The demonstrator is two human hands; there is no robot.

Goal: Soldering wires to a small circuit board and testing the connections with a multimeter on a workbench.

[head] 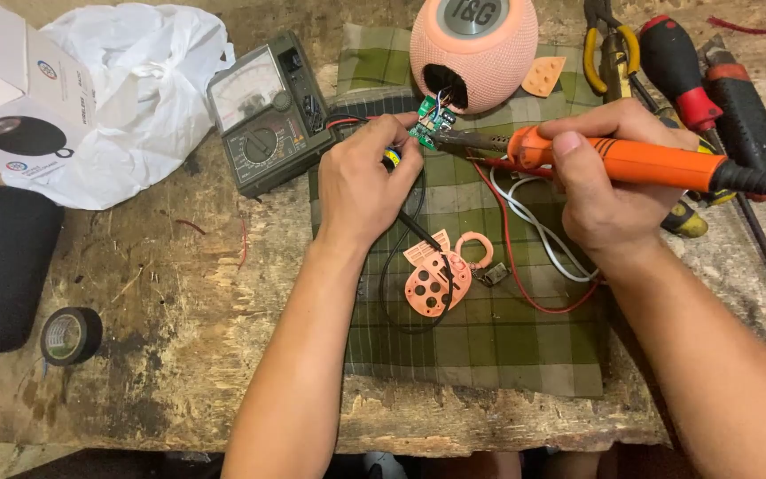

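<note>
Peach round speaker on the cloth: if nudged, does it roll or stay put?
The speaker looks ball-shaped, so it would probably roll easily. Short wires run from its open hole to the green board pinched by the left hand, so they would likely tug. The soft cloth may damp rolling a little.

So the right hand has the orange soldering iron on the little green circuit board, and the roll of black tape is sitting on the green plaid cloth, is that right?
Not quite. The right hand does hold the orange soldering iron with its tip at the green circuit board, but the roll of black tape lies on the bare wooden table, well left of the green plaid cloth. The head view shows this.
</note>
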